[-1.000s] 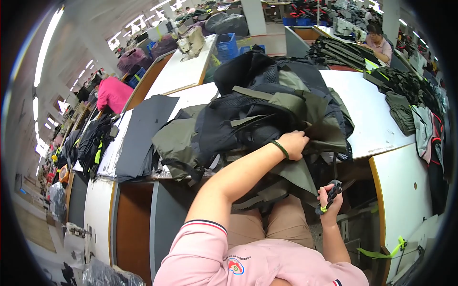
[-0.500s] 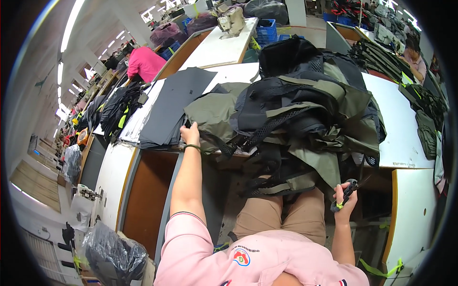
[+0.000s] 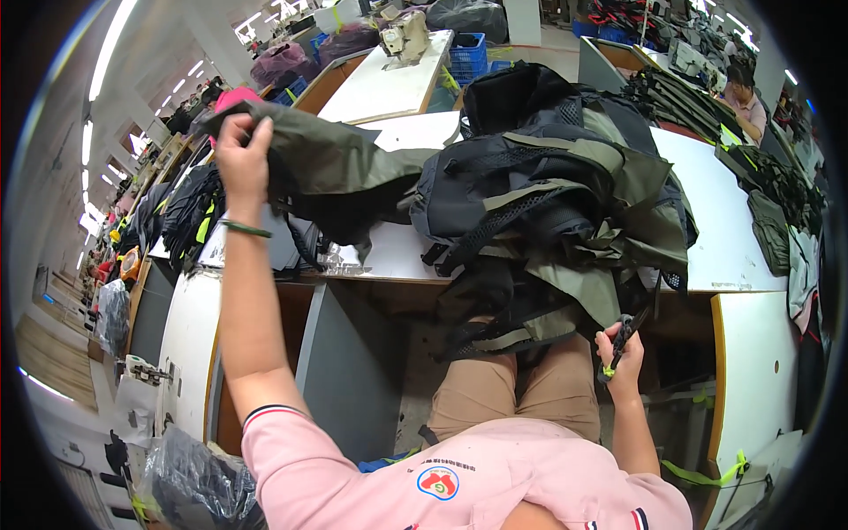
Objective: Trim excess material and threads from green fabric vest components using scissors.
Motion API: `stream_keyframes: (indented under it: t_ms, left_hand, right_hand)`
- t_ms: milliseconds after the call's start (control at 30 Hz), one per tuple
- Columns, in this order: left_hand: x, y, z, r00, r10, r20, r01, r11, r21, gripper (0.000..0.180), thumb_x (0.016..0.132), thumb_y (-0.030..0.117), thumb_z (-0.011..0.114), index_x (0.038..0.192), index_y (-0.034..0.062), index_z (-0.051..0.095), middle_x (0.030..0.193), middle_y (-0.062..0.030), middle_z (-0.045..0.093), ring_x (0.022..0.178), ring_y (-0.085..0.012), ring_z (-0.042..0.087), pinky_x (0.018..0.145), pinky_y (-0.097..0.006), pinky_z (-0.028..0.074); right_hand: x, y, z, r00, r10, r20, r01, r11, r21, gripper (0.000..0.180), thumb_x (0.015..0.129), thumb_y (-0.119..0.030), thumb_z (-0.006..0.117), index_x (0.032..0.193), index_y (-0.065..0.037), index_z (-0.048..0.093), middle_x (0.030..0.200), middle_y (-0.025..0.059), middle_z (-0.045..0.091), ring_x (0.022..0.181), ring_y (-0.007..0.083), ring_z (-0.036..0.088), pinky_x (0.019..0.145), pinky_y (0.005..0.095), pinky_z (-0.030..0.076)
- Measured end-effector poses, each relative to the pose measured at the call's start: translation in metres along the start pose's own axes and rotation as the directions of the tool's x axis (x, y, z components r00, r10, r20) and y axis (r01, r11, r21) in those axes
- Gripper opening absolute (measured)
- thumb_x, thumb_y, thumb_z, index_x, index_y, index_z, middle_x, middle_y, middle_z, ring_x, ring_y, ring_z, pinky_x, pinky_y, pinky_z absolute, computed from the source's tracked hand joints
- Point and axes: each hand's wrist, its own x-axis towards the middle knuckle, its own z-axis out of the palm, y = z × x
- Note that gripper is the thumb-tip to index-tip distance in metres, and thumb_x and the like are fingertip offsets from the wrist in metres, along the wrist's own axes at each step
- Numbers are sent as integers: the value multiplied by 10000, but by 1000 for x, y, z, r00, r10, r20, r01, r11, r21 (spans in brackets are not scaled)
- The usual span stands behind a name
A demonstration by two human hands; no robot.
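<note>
My left hand is raised at the left, pinching the end of an olive-green fabric flap. The flap stretches from my fingers to a heap of black and olive backpack pieces on the white table, with dark cloth hanging under it. At the table's front edge, my right hand is closed around small black-handled scissors with a yellow-green tie. Its fingertips are at the lower corner of an olive panel hanging from the heap; whether they grip it I cannot tell.
Black straps lie at the table's left. A sewing machine and a blue crate stand beyond. A grey divider is under the tabletop. Olive and black pieces lie at the right, near a seated person.
My left hand has lifted up and left, pulling the olive flap out across the grey sheets. My right hand stays low with the scissors. The whole view has shifted slightly.
</note>
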Motion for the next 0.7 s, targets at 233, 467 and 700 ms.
stream_keyframes:
  t_ms: [233, 467, 700]
  left_hand:
    - [-3, 192, -37, 837, 539, 93, -545, 837, 57, 209, 811, 3, 782, 920, 43, 609, 896, 9, 606, 787, -61, 534, 720, -207, 455]
    - [-102, 280, 5, 306, 642, 702, -441, 750, -493, 194, 698, -14, 701, 838, 72, 598, 918, -60, 657, 755, -252, 597, 675, -354, 487]
    - [-304, 252, 71, 257, 618, 743, -316, 780, -540, 154, 701, 54, 631, 808, 111, 537, 858, -23, 555, 764, -224, 533, 673, -335, 448]
  right_hand:
    - [0, -19, 5, 999, -27, 39, 23, 996, 87, 148, 876, 0, 690, 893, -47, 551, 740, -22, 567, 635, 36, 511, 579, 201, 406]
    - [-14, -48, -20, 990, -64, -126, 98, 954, 283, 96, 907, -38, 668, 941, -44, 579, 820, 39, 637, 658, 83, 599, 609, 214, 489]
    - [-29, -60, -47, 992, -111, -67, 125, 960, 251, 136, 864, -58, 725, 950, -33, 623, 835, 32, 665, 649, 71, 587, 608, 216, 489]
